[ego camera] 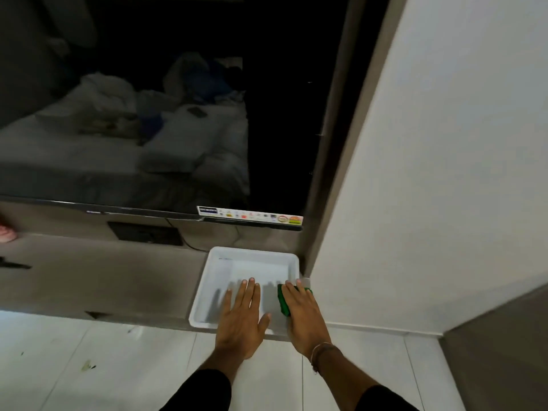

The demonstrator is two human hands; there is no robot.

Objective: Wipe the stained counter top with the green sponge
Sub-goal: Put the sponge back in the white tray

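A green sponge [283, 301] lies at the right side of a white tray [213, 262] that stands on the grey counter top [103, 280]. My right hand [302, 317] rests over the sponge with its fingers around it; only the sponge's left edge and a far corner show. My left hand [241, 318] hovers flat over the tray's near part, fingers spread, holding nothing. A dark smudge marks the counter top left of the tray.
A large dark television [148, 114] hangs just above the counter. A black wall socket [145, 234] with a cable sits below it. A white wall [444, 173] closes the right side. A pink object [6, 234] and a dark item [14, 265] lie at far left. White floor tiles [118, 366] lie below.
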